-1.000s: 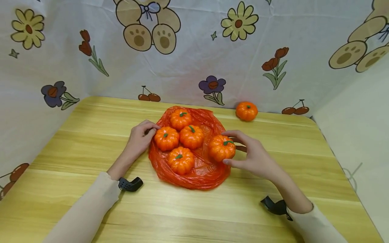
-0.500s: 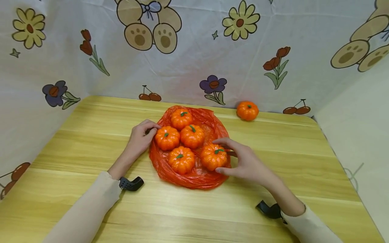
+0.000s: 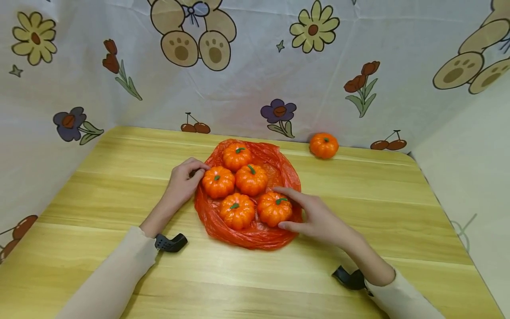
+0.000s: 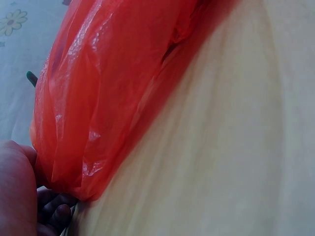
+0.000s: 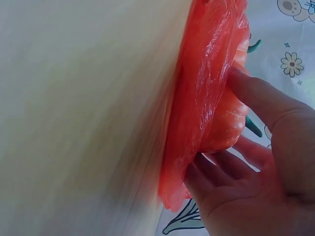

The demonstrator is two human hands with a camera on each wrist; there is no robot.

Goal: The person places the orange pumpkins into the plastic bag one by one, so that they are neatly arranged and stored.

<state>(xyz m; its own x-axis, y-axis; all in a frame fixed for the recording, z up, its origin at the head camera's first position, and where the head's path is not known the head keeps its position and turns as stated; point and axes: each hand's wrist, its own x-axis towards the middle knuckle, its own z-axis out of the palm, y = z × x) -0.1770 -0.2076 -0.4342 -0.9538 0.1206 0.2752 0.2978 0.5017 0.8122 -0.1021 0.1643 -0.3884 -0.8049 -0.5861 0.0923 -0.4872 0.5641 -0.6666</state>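
Observation:
A red plastic bag [image 3: 243,239] lies spread on the table with its rim rolled out in a ring. Several small orange pumpkins with green stems sit inside it, among them one pumpkin [image 3: 218,182] by the left rim. My left hand [image 3: 183,179] pinches the bag's left edge; in the left wrist view its fingers meet the red plastic [image 4: 93,108]. At the bag's right side, my right hand [image 3: 318,217] holds another pumpkin [image 3: 274,209] between thumb and fingers, low inside the rim. From the right wrist, the thumb lies against this pumpkin [image 5: 229,120], partly behind the plastic.
One more pumpkin [image 3: 324,145] stands outside the bag at the table's back edge. The wooden table [image 3: 223,283] ends at a patterned cloth [image 3: 247,88] hanging behind it. Black wrist devices sit on both arms, one of them a black mount [image 3: 171,243] on the left.
My right hand has carried its pumpkin leftward and down from the bag's right rim to beside the front pumpkin. The left hand has stayed at the bag's edge.

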